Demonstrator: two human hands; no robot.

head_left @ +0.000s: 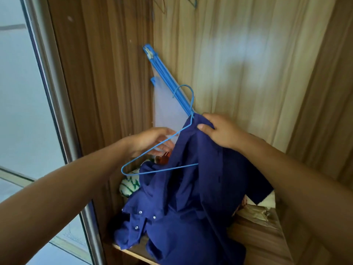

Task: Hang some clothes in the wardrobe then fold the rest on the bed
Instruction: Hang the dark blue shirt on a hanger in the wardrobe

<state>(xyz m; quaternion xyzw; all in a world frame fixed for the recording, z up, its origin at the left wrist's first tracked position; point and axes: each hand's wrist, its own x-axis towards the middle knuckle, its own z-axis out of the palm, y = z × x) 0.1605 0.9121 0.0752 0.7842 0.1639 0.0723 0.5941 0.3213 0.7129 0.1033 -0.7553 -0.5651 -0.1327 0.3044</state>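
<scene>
A dark blue buttoned shirt hangs half on a light blue wire hanger inside the wooden wardrobe. My right hand pinches the shirt's top near the hanger's neck and holds it up. The right shoulder of the hanger is inside the shirt; the left arm of the hanger sticks out bare. My left hand reaches in behind that bare wire with relaxed fingers; whether it touches the wire is unclear. The shirt's lower part lies bunched on the wardrobe shelf.
A blue folding frame with pale mesh leans in the wardrobe's back corner. A white and green patterned cloth and something orange lie behind the shirt. The sliding door's metal edge stands at left. Other hangers hang at the top.
</scene>
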